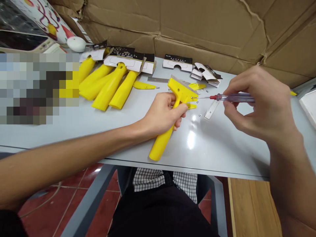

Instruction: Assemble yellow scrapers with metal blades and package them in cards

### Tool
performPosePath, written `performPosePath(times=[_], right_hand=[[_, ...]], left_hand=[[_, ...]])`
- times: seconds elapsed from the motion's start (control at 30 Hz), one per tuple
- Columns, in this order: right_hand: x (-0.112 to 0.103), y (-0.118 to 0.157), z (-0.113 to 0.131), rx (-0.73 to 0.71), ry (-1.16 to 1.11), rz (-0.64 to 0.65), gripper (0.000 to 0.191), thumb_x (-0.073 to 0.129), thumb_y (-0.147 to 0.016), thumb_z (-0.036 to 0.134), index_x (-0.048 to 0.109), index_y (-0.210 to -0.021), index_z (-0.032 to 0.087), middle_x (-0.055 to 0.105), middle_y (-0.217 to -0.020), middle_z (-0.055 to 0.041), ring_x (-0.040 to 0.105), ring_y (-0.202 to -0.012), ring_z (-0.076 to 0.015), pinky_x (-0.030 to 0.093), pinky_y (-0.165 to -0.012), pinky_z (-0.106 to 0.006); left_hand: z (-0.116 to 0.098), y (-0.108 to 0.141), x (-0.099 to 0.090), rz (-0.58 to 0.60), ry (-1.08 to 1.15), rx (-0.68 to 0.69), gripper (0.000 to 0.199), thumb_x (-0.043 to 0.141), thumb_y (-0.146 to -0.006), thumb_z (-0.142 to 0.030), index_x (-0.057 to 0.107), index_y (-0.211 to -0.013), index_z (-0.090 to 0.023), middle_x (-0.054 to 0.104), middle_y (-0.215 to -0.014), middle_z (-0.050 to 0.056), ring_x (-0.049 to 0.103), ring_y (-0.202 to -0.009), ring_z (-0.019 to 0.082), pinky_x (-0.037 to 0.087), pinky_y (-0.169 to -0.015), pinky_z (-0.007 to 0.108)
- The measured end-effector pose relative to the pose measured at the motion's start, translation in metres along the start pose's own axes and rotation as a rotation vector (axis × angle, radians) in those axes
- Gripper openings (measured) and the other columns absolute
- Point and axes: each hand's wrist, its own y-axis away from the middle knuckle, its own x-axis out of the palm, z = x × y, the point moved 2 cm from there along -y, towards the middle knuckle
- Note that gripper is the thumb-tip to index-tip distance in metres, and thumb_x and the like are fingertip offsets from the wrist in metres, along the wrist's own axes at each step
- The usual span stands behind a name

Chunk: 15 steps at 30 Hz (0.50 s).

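My left hand (164,113) is wrapped round the neck of a yellow scraper (161,143), its head tilted up and its handle toward the table's front edge. In my right hand (259,105) is a screwdriver (238,97) with a clear handle and red collar. Its tip meets a small screw at the right end of the scraper head. Beneath and behind the head lie loose yellow parts (144,85), a flat metal blade (158,80) and several small screws and nuts. A metal plate (211,110) lies on the table between my hands.
Several yellow scrapers with card labels (123,61) lie at the back left. Loose black-and-white cards (177,62) rest along the back, before a cardboard wall (197,26). A white box (309,102) stands at the right edge. The left side is partly pixelated.
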Motion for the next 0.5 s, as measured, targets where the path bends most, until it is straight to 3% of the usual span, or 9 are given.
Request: performPosePath(times=[0.17,0.27,0.33,0.4,0.5], right_hand=[[0.0017,-0.0014,-0.0008,0.037,0.050,-0.026,0.014,0.067,-0.102,0.022,0.067,-0.095,0.034,0.078,-0.086,0.0030,0.073,-0.072,-0.0230,0.054,-0.064,-0.040],[0.0050,-0.0020,-0.0025,-0.001,0.053,-0.097,0.015,0.064,-0.103,0.025,0.065,-0.090,0.031,0.067,-0.063,0.0061,0.061,-0.050,-0.0181,0.043,-0.052,-0.037],[0.0048,-0.0016,-0.0027,-0.024,0.017,-0.123,0.012,0.071,-0.095,0.026,0.062,-0.089,0.031,0.066,-0.064,0.0070,0.058,-0.048,-0.0175,0.041,-0.050,-0.036],[0.0034,-0.0005,-0.0020,-0.008,0.005,-0.081,0.017,0.075,-0.088,0.023,0.061,-0.090,0.032,0.071,-0.074,0.0065,0.065,-0.055,-0.0198,0.047,-0.053,-0.037],[0.0017,0.0015,-0.0010,0.042,0.014,-0.022,0.017,0.075,-0.091,0.020,0.064,-0.095,0.033,0.077,-0.082,0.0052,0.074,-0.065,-0.0215,0.055,-0.061,-0.038]], left_hand=[[-0.0013,-0.0014,-0.0026,-0.029,-0.019,0.031,0.023,0.065,-0.085,-0.012,0.056,-0.066,-0.021,0.056,-0.047,-0.002,0.052,-0.040,0.010,0.044,-0.042,0.021],[-0.0036,0.0001,-0.0026,-0.031,-0.038,0.039,0.023,0.066,-0.085,-0.012,0.056,-0.067,-0.021,0.056,-0.047,-0.002,0.052,-0.040,0.010,0.045,-0.042,0.020],[-0.0054,0.0015,-0.0025,-0.033,-0.041,0.039,0.023,0.066,-0.084,-0.011,0.055,-0.067,-0.021,0.055,-0.047,-0.003,0.053,-0.040,0.010,0.044,-0.041,0.020],[-0.0070,0.0023,-0.0028,-0.041,-0.038,0.039,0.022,0.066,-0.084,-0.011,0.055,-0.068,-0.021,0.055,-0.048,-0.003,0.053,-0.040,0.010,0.044,-0.041,0.020],[-0.0080,0.0019,-0.0038,-0.056,-0.045,0.049,0.021,0.066,-0.083,-0.011,0.055,-0.069,-0.021,0.056,-0.051,-0.004,0.054,-0.041,0.010,0.044,-0.042,0.020]])
